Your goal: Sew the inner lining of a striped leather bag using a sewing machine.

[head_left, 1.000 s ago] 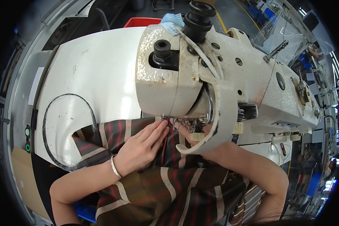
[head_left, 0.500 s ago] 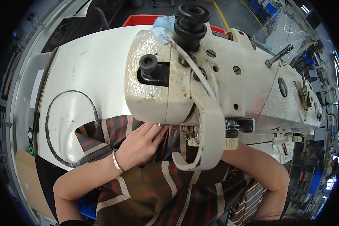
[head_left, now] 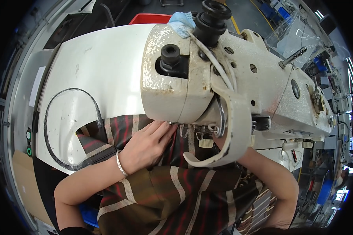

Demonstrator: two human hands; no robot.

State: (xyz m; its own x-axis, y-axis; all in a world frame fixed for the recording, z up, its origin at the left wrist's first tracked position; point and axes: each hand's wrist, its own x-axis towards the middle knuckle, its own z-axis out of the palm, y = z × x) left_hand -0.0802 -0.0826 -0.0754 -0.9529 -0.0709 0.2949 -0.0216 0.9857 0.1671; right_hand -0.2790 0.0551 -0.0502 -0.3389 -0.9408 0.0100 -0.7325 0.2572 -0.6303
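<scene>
A white sewing machine fills the upper middle, its head hanging over a dark brown cloth with red and cream stripes. My left hand lies flat on the cloth, just left of the presser foot, fingers stretched out and fingertips partly under the machine head. A silver bangle circles that wrist. Behind the curved cream guard, only a bit of my right hand shows, close to the foot on the right; its fingers are hidden. The cloth folds and drapes over the near table edge.
A black looped strip is on the white tabletop at left. Blue cloth is tied near the machine's black knob. A red bin stands beyond the table. Striped fabric hangs at lower right.
The machine now appears farther right and a little higher in the picture. My left hand stays flat on the cloth beside the foot. A bit of my right hand now shows inside the guard.
</scene>
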